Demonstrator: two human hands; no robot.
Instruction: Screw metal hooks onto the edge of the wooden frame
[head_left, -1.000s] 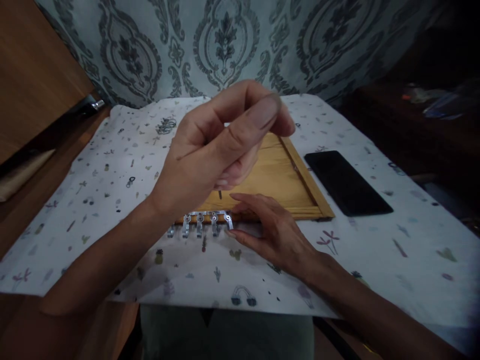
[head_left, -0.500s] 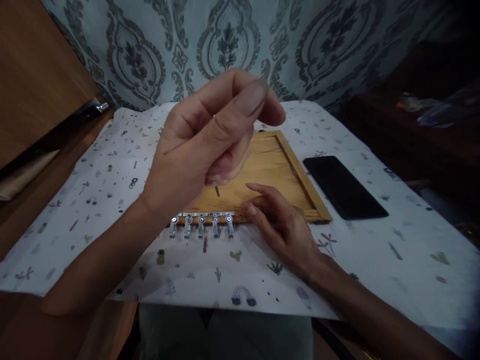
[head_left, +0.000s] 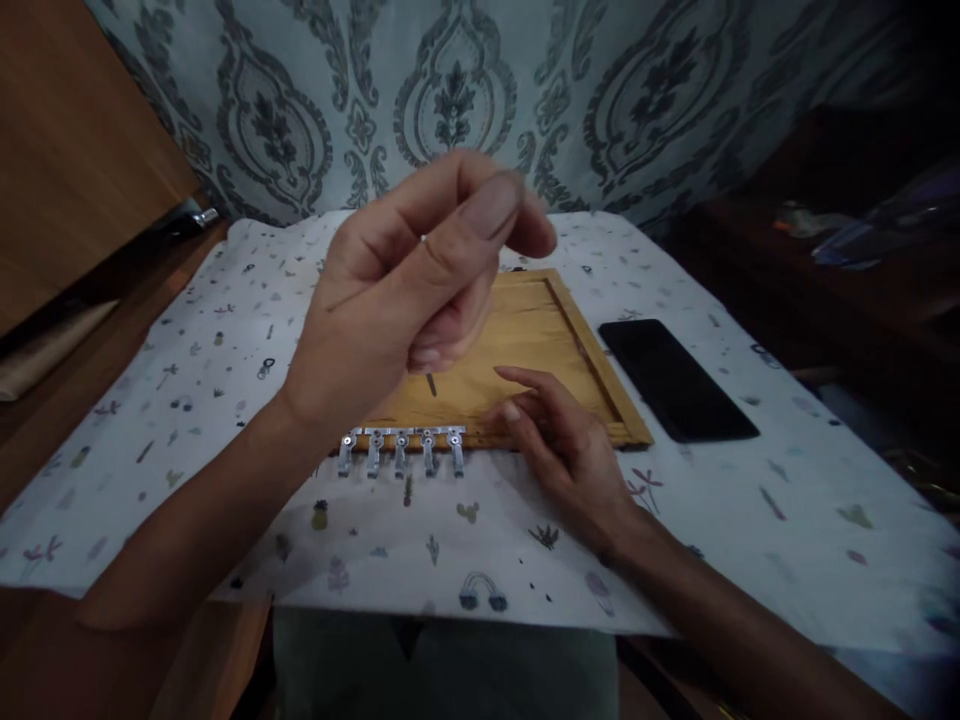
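My left hand (head_left: 405,280) is raised close to the camera, above the wooden framed board (head_left: 555,345). Its thumb presses against the bent index finger in a pinch, and the other fingers curl in. Whatever may be between those fingertips is too small or hidden to make out. My right hand (head_left: 562,445) is at the board's near right edge, index finger stretched out and thumb apart, holding nothing. A silver metal rack with several hooks (head_left: 401,445) sits along the near edge of the board. A thin dark mark or small piece (head_left: 431,385) shows on the board's face, partly below my left hand.
A black phone (head_left: 679,380) lies right of the board on the patterned white tablecloth (head_left: 225,400). Wooden furniture (head_left: 82,150) stands at the left. Behind the table hangs a patterned curtain or wall covering (head_left: 450,90). The right side is dark, with a blurred bluish object (head_left: 885,225).
The view has shifted slightly, so the board and phone appear a little further left. My left hand keeps its pinch, and my right hand stays by the board's near edge with nearly the same pose.
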